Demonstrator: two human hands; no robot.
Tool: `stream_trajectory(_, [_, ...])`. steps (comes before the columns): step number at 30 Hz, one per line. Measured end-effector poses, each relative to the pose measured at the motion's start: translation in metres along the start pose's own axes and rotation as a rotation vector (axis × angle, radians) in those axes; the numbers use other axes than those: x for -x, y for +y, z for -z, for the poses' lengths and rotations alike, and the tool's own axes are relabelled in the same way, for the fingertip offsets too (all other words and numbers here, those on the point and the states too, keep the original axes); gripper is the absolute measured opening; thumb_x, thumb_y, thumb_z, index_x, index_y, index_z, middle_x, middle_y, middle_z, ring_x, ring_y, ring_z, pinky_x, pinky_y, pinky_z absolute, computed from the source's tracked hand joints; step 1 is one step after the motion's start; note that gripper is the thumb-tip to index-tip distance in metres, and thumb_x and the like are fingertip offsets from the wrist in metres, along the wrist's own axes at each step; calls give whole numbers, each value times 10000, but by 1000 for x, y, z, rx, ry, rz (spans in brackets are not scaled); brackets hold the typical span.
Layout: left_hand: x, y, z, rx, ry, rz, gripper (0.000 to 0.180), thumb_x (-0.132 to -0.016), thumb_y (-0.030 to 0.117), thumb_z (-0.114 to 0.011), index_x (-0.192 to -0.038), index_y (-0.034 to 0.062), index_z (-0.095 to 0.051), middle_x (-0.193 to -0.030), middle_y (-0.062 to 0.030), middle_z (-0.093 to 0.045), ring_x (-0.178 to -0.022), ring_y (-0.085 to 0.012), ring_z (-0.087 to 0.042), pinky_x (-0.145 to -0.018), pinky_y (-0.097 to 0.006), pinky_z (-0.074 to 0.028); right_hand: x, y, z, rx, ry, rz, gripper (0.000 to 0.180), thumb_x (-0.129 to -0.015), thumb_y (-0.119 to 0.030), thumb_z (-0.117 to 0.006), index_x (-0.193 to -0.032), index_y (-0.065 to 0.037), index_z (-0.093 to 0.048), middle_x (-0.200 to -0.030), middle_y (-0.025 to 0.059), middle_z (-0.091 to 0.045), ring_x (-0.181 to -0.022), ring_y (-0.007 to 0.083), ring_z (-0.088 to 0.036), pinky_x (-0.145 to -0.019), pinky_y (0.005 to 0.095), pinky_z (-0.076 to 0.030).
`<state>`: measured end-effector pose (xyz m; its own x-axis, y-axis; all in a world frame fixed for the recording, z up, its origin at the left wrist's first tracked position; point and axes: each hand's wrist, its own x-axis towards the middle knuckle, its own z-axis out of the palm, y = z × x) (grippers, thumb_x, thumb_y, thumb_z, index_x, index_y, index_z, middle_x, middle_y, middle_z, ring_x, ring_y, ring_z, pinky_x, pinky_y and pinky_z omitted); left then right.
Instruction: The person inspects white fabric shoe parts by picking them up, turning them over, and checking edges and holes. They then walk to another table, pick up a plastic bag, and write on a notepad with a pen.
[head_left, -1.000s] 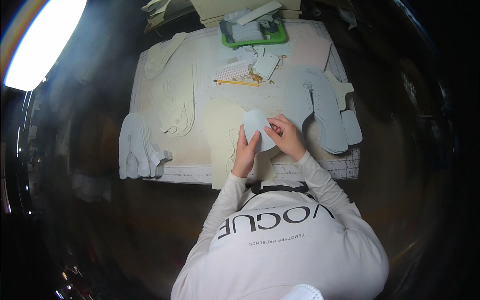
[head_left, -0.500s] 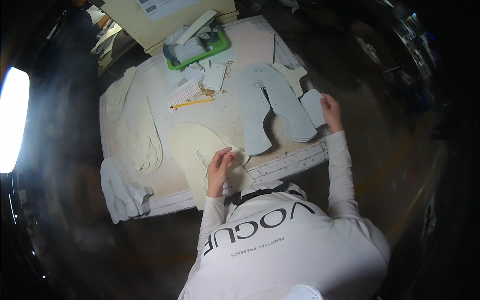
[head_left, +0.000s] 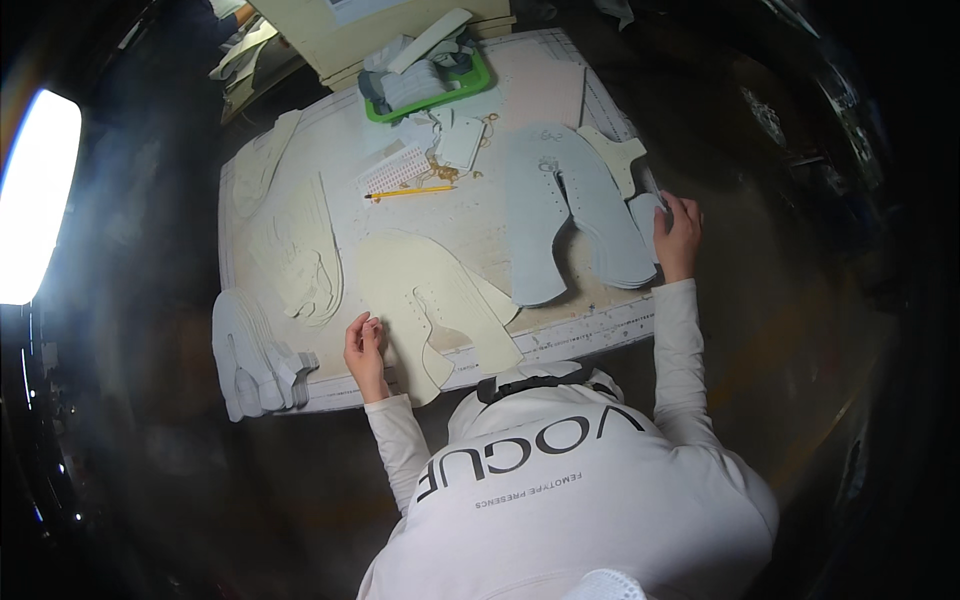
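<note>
Tbl. (head_left: 490,220): sm. blue pc. (head_left: 643,209), axis fore-aft

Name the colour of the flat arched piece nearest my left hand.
The arched piece is pale cream, clearest in head view.

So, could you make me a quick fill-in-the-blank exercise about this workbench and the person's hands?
1. The tray at the far end of the table is coloured ____.
2. The pencil, lying between the tray and the large cream pieces, is coloured ____.
3. The hand at the small rounded pale piece is the person's ____ one.

Missing words: green; yellow; right.
</note>
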<state>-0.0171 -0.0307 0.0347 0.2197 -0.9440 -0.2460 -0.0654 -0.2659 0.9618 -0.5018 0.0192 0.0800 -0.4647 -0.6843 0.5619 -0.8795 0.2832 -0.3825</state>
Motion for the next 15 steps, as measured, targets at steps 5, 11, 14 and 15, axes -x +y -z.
stream_trajectory(5, [1, -19, 35, -172, 144, 20, 229, -905, 181, -564, -1092, 53, -601, -941, -39, -635, -818, -98, -580, -712, -235, -469, -12, -86, -22, -623, -310, 5, 210, -814, -78, -614, -1021, -85, -648, -814, 66, -601, -731, 199, -603, -664, 312, -486])
stream_trajectory(11, [-1, -33, 28, -251, 114, 70, 262, -904, 190, -574, -1140, 76, -569, -991, -38, -606, -870, -116, -581, -711, -251, -486, 35, -191, -109, -839, -1051, 24, 360, -804, -229, -645, -1133, -92, -597, -921, 98, -622, -825, 202, -609, -733, 302, -487])
stream_trajectory(14, [1, -38, 19, -48, 104, 129, 251, -907, 154, -562, -1134, 45, -561, -987, -55, -607, -883, -125, -586, -729, -255, -491, 57, -215, -145, -540, -1060, 56, 475, -774, -264, -662, -1207, -109, -544, -980, 118, -603, -890, 238, -588, -793, 338, -472])
stream_trajectory(15, [1, -41, 16, 59, 101, 129, 249, -908, 145, -559, -1132, 38, -559, -990, -60, -608, -886, -127, -588, -732, -255, -491, 61, -216, -151, -543, -1019, 94, 495, -767, -265, -663, -1219, -109, -534, -981, 119, -597, -902, 246, -580, -803, 345, -465])
